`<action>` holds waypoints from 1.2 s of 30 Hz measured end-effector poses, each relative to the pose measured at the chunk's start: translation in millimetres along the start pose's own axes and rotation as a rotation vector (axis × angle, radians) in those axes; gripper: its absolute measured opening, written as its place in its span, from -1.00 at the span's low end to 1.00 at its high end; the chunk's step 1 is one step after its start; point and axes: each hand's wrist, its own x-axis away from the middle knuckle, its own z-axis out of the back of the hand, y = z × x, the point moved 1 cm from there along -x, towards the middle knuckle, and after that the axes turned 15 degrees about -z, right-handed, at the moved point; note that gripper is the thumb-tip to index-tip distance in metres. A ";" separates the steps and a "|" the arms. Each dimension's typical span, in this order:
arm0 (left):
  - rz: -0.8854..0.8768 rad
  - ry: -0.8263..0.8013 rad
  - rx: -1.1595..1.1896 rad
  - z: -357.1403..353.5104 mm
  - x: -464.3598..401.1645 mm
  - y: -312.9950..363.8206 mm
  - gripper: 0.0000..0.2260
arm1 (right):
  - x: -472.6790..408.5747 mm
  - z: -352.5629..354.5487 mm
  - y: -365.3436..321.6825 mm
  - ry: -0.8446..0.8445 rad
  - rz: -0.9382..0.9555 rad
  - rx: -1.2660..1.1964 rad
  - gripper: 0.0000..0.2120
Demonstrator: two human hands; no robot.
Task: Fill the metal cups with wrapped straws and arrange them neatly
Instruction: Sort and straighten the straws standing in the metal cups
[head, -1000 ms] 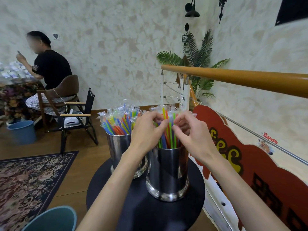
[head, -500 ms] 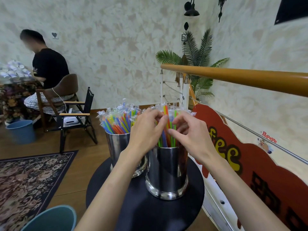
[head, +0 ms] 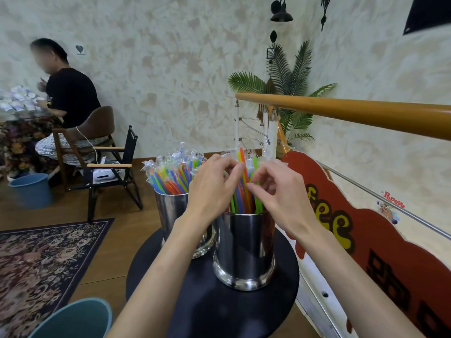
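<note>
My left hand (head: 211, 189) and right hand (head: 275, 191) pinch colourful plastic-wrapped straws (head: 244, 191) standing in the nearer shiny metal cup (head: 244, 250) on the round black table (head: 212, 306). If I tug too hard, neighbouring straws could lift out, or the cup could tip against the second full metal cup (head: 170, 211) beside it.

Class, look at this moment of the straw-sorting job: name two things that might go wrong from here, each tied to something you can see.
1. Both hands, left hand and right hand, work among the straws in the near cup; a sideways pull might tip it.
2. That cup stands near the right edge of the small round table, so a tipped cup might fall off.
</note>
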 end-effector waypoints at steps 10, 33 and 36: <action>-0.017 0.020 0.078 0.5 -12.2 -0.2 -0.75 | -4.2 0.9 2.6 -0.032 -0.121 -0.121 -0.77; -0.020 -0.050 0.151 0.8 -14.1 -9.3 -0.75 | -3.5 4.0 12.3 -0.104 0.015 0.127 -0.84; -0.006 -0.031 0.221 0.2 -15.7 -9.6 -0.75 | -4.5 4.5 13.2 -0.109 -0.002 0.141 -0.78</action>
